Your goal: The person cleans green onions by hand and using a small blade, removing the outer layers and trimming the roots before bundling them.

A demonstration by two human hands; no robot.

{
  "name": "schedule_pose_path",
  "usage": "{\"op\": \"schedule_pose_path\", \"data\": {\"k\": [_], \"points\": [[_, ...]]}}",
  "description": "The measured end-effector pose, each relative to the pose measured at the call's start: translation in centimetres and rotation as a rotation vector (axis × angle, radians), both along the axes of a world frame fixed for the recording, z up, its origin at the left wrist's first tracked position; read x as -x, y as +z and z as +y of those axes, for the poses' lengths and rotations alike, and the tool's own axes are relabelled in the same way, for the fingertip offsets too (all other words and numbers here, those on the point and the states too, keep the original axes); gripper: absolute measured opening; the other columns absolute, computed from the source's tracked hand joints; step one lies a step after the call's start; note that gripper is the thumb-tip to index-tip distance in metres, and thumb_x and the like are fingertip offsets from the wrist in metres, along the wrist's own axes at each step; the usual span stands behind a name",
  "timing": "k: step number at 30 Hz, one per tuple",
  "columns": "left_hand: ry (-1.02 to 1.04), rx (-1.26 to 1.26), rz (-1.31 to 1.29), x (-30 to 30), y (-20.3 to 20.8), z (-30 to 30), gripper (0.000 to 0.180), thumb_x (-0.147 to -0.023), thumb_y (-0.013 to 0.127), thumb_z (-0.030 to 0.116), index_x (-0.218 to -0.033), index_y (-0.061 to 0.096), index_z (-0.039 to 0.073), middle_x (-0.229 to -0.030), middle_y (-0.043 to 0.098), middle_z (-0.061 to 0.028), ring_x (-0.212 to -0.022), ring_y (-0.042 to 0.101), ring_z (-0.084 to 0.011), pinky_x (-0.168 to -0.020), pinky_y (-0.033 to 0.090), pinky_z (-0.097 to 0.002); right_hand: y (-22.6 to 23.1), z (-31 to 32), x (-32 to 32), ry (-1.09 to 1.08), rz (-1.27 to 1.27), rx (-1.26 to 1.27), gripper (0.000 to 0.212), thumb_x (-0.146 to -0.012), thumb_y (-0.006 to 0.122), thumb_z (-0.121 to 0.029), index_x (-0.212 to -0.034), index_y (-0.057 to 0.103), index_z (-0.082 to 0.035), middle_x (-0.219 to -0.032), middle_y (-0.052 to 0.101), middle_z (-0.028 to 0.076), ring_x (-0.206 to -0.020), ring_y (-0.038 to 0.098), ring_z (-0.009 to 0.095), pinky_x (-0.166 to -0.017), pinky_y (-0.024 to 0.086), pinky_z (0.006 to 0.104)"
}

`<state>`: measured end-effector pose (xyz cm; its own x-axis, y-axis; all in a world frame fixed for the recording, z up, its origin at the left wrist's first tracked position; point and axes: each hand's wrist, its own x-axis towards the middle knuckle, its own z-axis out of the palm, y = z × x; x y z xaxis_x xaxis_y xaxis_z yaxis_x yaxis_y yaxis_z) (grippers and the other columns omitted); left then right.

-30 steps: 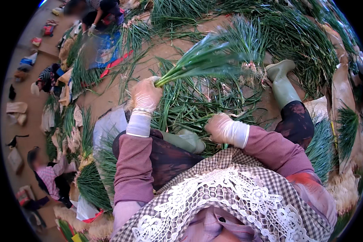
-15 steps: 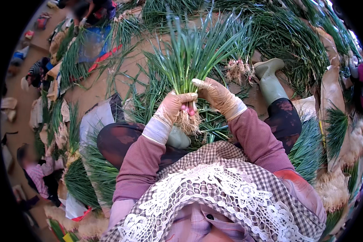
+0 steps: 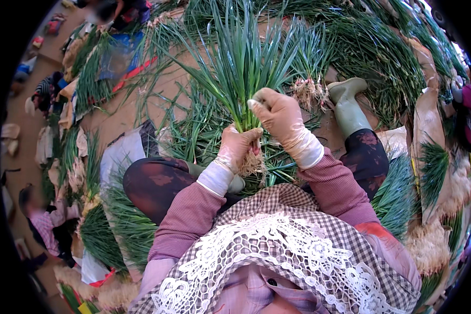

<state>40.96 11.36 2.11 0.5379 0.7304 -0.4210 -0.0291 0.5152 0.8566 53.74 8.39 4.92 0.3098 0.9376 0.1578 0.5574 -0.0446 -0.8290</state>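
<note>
A bunch of green onions (image 3: 240,68) stands roots-down in front of me, its long leaves fanned out away from my body. My gloved left hand (image 3: 236,146) is wrapped round its lower stems, just above the pale roots and pinkish bulbs. At the right side of the stems is my gloved right hand (image 3: 281,114), its fingers curled in and its thumb against the leaves. Whatever those fingers pinch, if anything, is hidden. Both gloves are pale and stained.
Loose leaves (image 3: 193,131) litter the brown floor between my legs. A smaller onion bunch (image 3: 310,86) lies past my right hand, beside a green rubber boot (image 3: 350,110). A large green onion pile (image 3: 377,57) fills the far right. Another person (image 3: 47,225) sits at the left among more bunches.
My left hand has shifted slightly right and down with the bunch, whose leaves now reach higher. My right hand has come up from beside the lower stems, its fingers more curled.
</note>
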Motion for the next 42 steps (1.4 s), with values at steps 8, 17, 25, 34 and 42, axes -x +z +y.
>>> {"op": "schedule_pose_path", "data": {"k": [8, 17, 25, 34, 42], "points": [[0.128, -0.212, 0.037, -1.3, -1.4, -0.8, 0.008, -0.073, 0.057, 0.002, -0.073, 0.049, 0.001, -0.054, 0.049, -0.0035, -0.041, 0.045, -0.0112, -0.037, 0.036, -0.0236, 2.5, 1.4, 1.7, 0.083, -0.463, 0.293, 0.021, -0.077, 0.05, -0.027, -0.088, 0.055, -0.01, -0.069, 0.058, 0.012, -0.069, 0.057, 0.03, -0.062, 0.044, 0.0399], [0.135, -0.318, 0.116, -0.9, -2.9, -0.6, 0.008, -0.071, 0.058, 0.001, -0.078, 0.054, 0.001, -0.066, 0.055, -0.0007, -0.055, 0.046, -0.0051, -0.051, 0.038, -0.0199, 2.4, 2.2, 0.6, 0.181, -0.252, 0.391, 0.028, -0.078, 0.05, -0.028, -0.082, 0.057, -0.002, -0.069, 0.058, 0.016, -0.068, 0.057, 0.032, -0.062, 0.044, 0.0376], [0.112, -0.189, -0.008, -1.5, -2.2, -1.0, 0.009, -0.072, 0.055, -0.002, -0.08, 0.051, -0.002, -0.061, 0.053, -0.0071, -0.044, 0.049, -0.0148, -0.039, 0.038, -0.0249, 1.8, 2.2, 0.8, 0.18, -0.344, 0.336, 0.03, -0.076, 0.055, -0.031, -0.081, 0.057, -0.001, -0.069, 0.058, 0.016, -0.067, 0.057, 0.03, -0.061, 0.045, 0.0362], [0.125, 0.05, -0.02, -1.4, -1.6, -1.1, 0.003, -0.076, 0.048, 0.001, -0.077, 0.05, -0.001, -0.056, 0.051, -0.0092, -0.04, 0.046, -0.0164, -0.038, 0.039, -0.0261, -1.0, 2.1, 1.0, 0.152, -0.223, 0.18, 0.026, -0.077, 0.05, -0.027, -0.08, 0.054, -0.002, -0.069, 0.057, 0.018, -0.065, 0.056, 0.032, -0.057, 0.044, 0.0383], [0.196, 0.345, -0.149, -0.8, -3.8, -0.2, 0.01, -0.078, 0.043, 0.0, -0.071, 0.049, -0.003, -0.056, 0.05, -0.011, -0.043, 0.046, -0.0174, -0.042, 0.041, -0.0271, -2.2, 2.1, 0.8, 0.226, -0.731, 0.115, 0.025, -0.077, 0.046, -0.03, -0.066, 0.051, -0.008, -0.059, 0.055, 0.01, -0.058, 0.055, 0.029, -0.05, 0.042, 0.0383]]}}
